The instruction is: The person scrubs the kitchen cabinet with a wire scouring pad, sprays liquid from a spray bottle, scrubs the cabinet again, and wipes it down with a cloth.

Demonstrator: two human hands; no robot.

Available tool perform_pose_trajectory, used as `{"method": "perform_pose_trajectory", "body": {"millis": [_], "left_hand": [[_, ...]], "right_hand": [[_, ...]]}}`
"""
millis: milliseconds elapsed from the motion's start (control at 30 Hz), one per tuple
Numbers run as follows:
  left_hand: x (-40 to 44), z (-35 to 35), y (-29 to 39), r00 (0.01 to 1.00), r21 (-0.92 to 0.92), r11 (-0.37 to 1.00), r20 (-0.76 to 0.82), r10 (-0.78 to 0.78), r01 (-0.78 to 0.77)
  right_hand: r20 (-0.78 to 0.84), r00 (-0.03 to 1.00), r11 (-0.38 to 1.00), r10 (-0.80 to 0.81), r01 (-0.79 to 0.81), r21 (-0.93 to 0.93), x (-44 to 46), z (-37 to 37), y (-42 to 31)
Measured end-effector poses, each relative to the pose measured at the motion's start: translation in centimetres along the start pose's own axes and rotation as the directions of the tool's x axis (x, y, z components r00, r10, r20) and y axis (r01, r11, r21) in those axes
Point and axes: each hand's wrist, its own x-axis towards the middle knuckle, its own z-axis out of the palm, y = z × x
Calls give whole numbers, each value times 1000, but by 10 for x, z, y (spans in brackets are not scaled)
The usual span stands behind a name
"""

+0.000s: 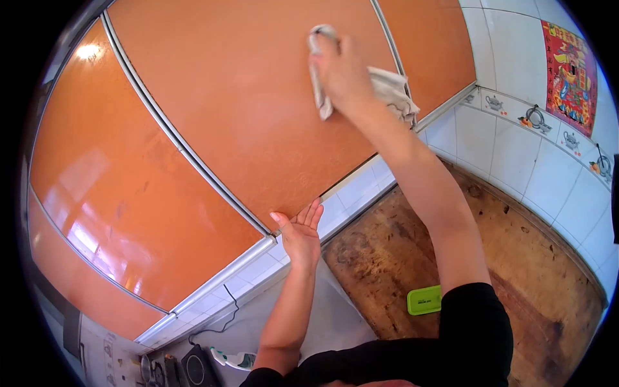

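My right hand [345, 74] is closed around a pale, crumpled cloth [392, 90] and presses it against the upper right part of an orange cabinet door [238, 84]. The hand is slightly blurred, and loose folds of the cloth hang out on both sides of it. Lower down, my left hand [302, 238] is at the bottom edge of the same door, palm up. Its fingers are stretched out and its thumb stands apart near the metal corner; it grasps no loose object.
Glossy orange doors [135, 187] with metal trim flank this one. Below are a worn wooden board [387, 258] with a green dish [423, 300], a white-and-green spray bottle [233, 358], a black hotplate [196, 366] and a cord. A red poster [571, 77] hangs on white tiles.
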Motion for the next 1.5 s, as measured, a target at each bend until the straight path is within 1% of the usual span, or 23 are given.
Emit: {"method": "perform_pose_trajectory", "body": {"millis": [133, 233, 333, 433, 533, 633, 667, 733, 833, 867, 900, 933, 1000, 1033, 1100, 1200, 1233, 1300, 1333, 1367, 1433, 1467, 1500], "left_hand": [[-3, 5, 3, 1000, 5, 1000, 7, 3, -3], [-2, 1, 2, 1000, -18, 1000, 3, -7, 7], [2, -5, -1, 999, -56, 998, 4, -43, 43], [-2, 0, 4, 999, 0, 1000, 39, -9, 9], [-3, 2, 7, 999, -23, 1000, 41, 11, -10], [2, -3, 1, 996, -94, 993, -48, -72, 67], [5, -14, -3, 996, -75, 995, 59, -60, 65], [5, -22, -4, 979, -24, 997, 191, -66, 72], [-27, -20, -10, 903, 24, 943, 283, -324, 331], [-46, -16, -4, 867, 8, 900, 263, -423, 437], [-63, -12, 2, 816, -12, 842, 255, -519, 539], [-78, -9, 5, 789, -47, 826, 332, -517, 561], [-101, -33, 2, 736, -108, 767, 391, -552, 633], [-111, -49, -7, 712, -142, 721, 369, -597, 678], [-139, -79, -19, 753, -148, 757, 327, -570, 637], [-180, -114, 18, 837, -99, 836, 178, -518, 539], [-197, -124, 32, 858, -75, 857, 115, -501, 510], [-210, -168, 33, 907, 198, 887, -31, -419, 417], [-221, -165, 82, 924, 413, 836, -41, -379, 361], [-244, -157, 105, 881, 219, 859, -213, -421, 463], [-263, -204, 84, 928, 185, 922, -227, -297, 340], [-267, -218, 83, 951, 177, 947, -200, -233, 270], [-272, -225, 90, 954, 121, 966, -226, -198, 229]], "right_hand": [[68, 973, 969, -223, 213, 126, -18, -5, -39], [8, 999, 991, -33, 32, 126, -5, -4, -29], [20, 992, 992, -124, 124, 0, -5, -6, -36], [56, 992, 987, -116, 109, 118, -12, -4, -47], [130, 989, 989, 65, -81, 121, -3, -7, -36], [145, 989, 1000, 14, -16, 9, -11, -8, -50], [243, 936, 882, 254, -328, 339, -11, -15, -59], [75, 997, 910, 31, -59, 411, -17, 2, -22], [369, 887, 781, 277, -432, 452, -63, -42, -38], [421, 864, 768, 275, -461, 445, -85, -58, -55], [581, 770, 647, 263, -588, 486, -110, -66, -68], [542, 824, 667, 165, -498, 554, -144, -65, -75], [735, 667, 668, 121, -603, 437, -196, -81, -104], [784, 607, 529, 132, -712, 462, -228, -83, -112], [902, 350, 70, 253, -936, 344, -259, -101, -152], [906, 393, 142, 159, -917, 373, -302, -110, -162], [866, 475, 328, 156, -852, 408, -309, -108, -169], [769, 628, 644, 125, -640, 418, -326, -113, -178], [801, 594, 699, 74, -604, 384, -323, -118, -184], [935, 280, 428, 219, -889, 166, -319, -141, -208], [979, 144, -127, 141, -979, 162, -356, -140, -229], [991, 43, -121, 128, -991, 59, -363, -143, -236], [992, 53, -60, 112, -996, 60, -365, -138, -249]]}}
